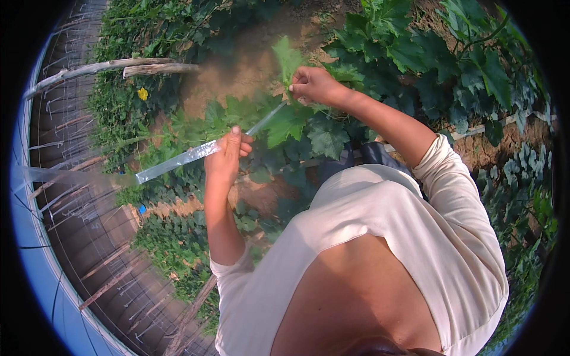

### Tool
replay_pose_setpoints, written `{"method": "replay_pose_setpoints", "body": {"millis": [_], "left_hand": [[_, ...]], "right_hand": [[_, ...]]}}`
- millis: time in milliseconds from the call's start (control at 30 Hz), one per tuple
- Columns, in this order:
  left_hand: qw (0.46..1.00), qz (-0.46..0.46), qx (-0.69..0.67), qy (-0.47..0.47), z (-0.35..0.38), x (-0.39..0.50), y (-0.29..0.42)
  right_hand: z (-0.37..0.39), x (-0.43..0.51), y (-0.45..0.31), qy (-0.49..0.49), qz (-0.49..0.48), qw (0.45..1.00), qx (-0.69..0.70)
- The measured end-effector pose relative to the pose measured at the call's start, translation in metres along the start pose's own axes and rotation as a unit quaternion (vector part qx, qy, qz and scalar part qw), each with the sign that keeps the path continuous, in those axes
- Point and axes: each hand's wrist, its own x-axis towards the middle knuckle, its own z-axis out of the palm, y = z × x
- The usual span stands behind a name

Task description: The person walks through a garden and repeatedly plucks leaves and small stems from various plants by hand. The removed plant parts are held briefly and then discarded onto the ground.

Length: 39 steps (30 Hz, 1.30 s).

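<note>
My left hand [226, 150] is closed around a clear plastic strip [177, 163], thumb upward. The strip runs taut from the upper left side, through this hand, and narrows toward my right hand [317, 86]. Finger and thumb of the right hand pinch together at a vine shoot [288, 60] with a pale green, blurred leaf standing above them. The strip's narrow end reaches just below those fingertips; whether they also grip it is hidden. Broad lobed leaves [288, 123] of the vine plant spread beneath both hands.
Weathered wooden poles [104, 69] stick out at the upper left, near a yellow flower [142, 94]. Dense leafy rows [427, 58] flank bare soil [231, 80]. A ribbed wall [107, 209] with wires and several slanting poles curves along the left.
</note>
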Motion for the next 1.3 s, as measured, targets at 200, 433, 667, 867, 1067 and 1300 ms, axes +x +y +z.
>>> {"method": "replay_pose_setpoints", "body": {"millis": [200, 433, 667, 867, 1067, 1300], "left_hand": [[0.996, 0.053, 0.005, -0.073, 0.007, -0.018, 0.036], [0.947, 0.265, 0.079, -0.164, 0.028, 0.039, 0.085], [0.938, 0.138, 0.049, -0.315, 0.022, 0.150, 0.057], [0.936, 0.004, -0.141, -0.324, 0.007, 0.147, -0.007], [0.931, -0.073, -0.296, -0.203, 0.004, 0.083, -0.036], [0.923, 0.038, -0.325, -0.201, 0.002, 0.035, -0.022]], "right_hand": [[0.011, 0.009, 0.005, 0.054, 0.007, 0.998, -0.029], [0.049, 0.007, 0.017, -0.064, -0.129, 0.983, -0.115], [0.043, -0.051, 0.006, -0.265, 0.089, 0.960, 0.020], [0.024, -0.081, -0.006, -0.235, 0.164, 0.953, 0.100], [0.003, -0.091, -0.011, -0.148, 0.156, 0.959, 0.183], [0.002, -0.076, 0.016, -0.074, 0.176, 0.961, 0.202]]}}
